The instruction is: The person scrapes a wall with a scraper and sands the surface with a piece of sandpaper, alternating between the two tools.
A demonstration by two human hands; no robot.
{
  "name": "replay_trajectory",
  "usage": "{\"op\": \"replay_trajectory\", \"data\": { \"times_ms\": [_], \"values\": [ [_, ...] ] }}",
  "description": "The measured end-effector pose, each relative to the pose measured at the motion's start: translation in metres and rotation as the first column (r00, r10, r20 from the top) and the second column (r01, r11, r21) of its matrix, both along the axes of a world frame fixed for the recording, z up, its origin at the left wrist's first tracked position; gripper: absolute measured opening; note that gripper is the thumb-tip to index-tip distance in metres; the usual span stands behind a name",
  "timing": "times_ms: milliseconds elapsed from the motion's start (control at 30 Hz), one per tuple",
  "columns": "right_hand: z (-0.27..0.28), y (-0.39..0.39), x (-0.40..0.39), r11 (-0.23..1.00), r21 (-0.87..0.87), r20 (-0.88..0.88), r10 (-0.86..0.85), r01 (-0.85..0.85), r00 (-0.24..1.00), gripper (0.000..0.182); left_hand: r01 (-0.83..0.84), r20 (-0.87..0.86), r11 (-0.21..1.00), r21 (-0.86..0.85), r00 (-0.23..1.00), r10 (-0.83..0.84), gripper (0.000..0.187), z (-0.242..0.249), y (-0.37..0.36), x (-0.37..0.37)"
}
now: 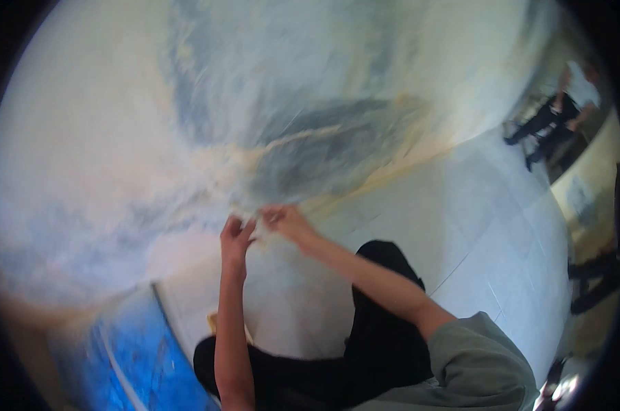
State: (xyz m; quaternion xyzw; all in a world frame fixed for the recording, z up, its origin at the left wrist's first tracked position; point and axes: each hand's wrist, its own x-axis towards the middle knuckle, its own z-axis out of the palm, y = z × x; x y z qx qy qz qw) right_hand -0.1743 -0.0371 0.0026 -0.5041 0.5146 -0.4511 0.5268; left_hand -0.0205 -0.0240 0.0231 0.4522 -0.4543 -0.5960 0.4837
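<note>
My left hand (236, 236) and my right hand (285, 220) are close together, in front of the lower part of a painted wall (310, 154). Both hands have bent, pinched fingers. Something small and whitish seems to lie between them, too blurred to name. The wall behind carries grey, blue and cream patches, with a dark grey area just above my hands. My bent legs in black trousers (385, 315) are below, and a light wooden-looking piece (214, 322) shows partly behind my left forearm.
Pale floor tiles (460, 226) stretch to the right along the wall's foot. A bright blue paint-marked surface (135, 349) lies at the lower left. At the upper right, another person (563, 113) in dark trousers sits by the wall. Dark objects (598, 277) stand at the right edge.
</note>
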Motion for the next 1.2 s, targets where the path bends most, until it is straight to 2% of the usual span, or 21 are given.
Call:
{"op": "replay_trajectory", "data": {
  "times_ms": [33,100,167,233,267,333,433,567,667,767,867,967,1033,1100,1133,1200],
  "values": [
    [-0.007,-0.002,-0.004,0.999,-0.034,0.205,0.037,-0.031,0.978,0.028,-0.039,-0.046,0.999,-0.005,0.998,0.038,0.025,0.002,0.001,0.003],
    [0.012,0.005,-0.006,0.996,0.014,0.128,0.081,-0.084,0.988,0.026,-0.089,-0.106,0.996,0.018,0.990,0.091,0.024,-0.003,0.005,0.006],
    [0.014,0.010,-0.005,0.990,0.057,0.213,0.111,-0.126,0.971,0.025,-0.122,-0.114,0.991,0.060,0.985,0.128,0.024,-0.011,0.007,0.007],
    [0.023,0.011,-0.002,0.982,0.113,0.244,0.123,-0.154,0.962,0.025,-0.139,-0.291,0.989,0.058,0.945,0.150,0.023,-0.010,0.006,0.006],
    [0.028,0.013,0.000,0.978,0.145,0.261,0.111,-0.153,0.959,0.024,-0.153,-0.283,0.986,0.070,0.944,0.167,0.023,-0.008,0.007,0.006],
    [0.034,0.015,0.002,0.972,0.150,0.264,0.136,-0.180,0.955,0.024,-0.108,-0.415,0.994,0.020,0.904,0.107,0.021,-0.005,0.008,0.007],
    [0.039,0.017,0.003,0.971,0.146,0.265,0.147,-0.190,0.953,0.022,-0.081,-0.497,0.996,-0.030,0.866,0.056,0.024,-0.013,0.006,0.013],
    [0.040,0.015,-0.002,0.972,0.138,0.226,0.158,-0.193,0.961,0.021,-0.105,-0.507,0.993,-0.050,0.860,0.065,0.020,-0.011,0.007,0.011],
    [0.040,0.016,-0.003,0.970,0.160,0.187,0.152,-0.182,0.971,0.021,-0.075,-0.459,0.996,-0.045,0.887,0.046,0.024,-0.014,0.004,0.013],
    [0.037,0.015,-0.006,0.968,0.183,0.160,0.144,-0.173,0.977,0.021,-0.110,-0.470,0.994,-0.002,0.877,0.097,0.031,-0.014,0.011,0.008],
    [0.033,0.014,-0.008,0.970,0.170,0.179,0.143,-0.174,0.973,0.021,-0.083,-0.443,0.991,-0.101,0.896,0.030,0.038,-0.012,0.013,0.009],
    [0.038,0.015,-0.003,0.975,0.144,0.190,0.139,-0.168,0.972,0.021,-0.109,-0.396,0.989,-0.095,0.916,0.063,0.041,-0.010,0.013,0.012],
    [0.038,0.015,-0.005,0.978,0.136,0.188,0.134,-0.160,0.973,0.022,-0.151,-0.288,0.983,-0.105,0.951,0.116,0.037,-0.009,0.013,0.011],
    [0.034,0.012,-0.008,0.974,0.043,0.196,0.212,-0.224,0.957,0.026,-0.172,-0.284,0.982,-0.079,0.948,0.143,0.033,-0.007,0.014,0.011],
    [0.034,0.013,-0.006,0.975,0.041,0.197,0.209,-0.221,0.958,0.026,-0.198,-0.282,0.979,-0.049,0.943,0.177,0.030,-0.006,0.014,0.011],
    [0.033,0.016,-0.001,0.971,-0.070,0.157,0.239,-0.231,0.958,0.031,-0.207,-0.261,0.977,-0.047,0.947,0.188,0.028,-0.003,0.015,0.013]
  ]
}}
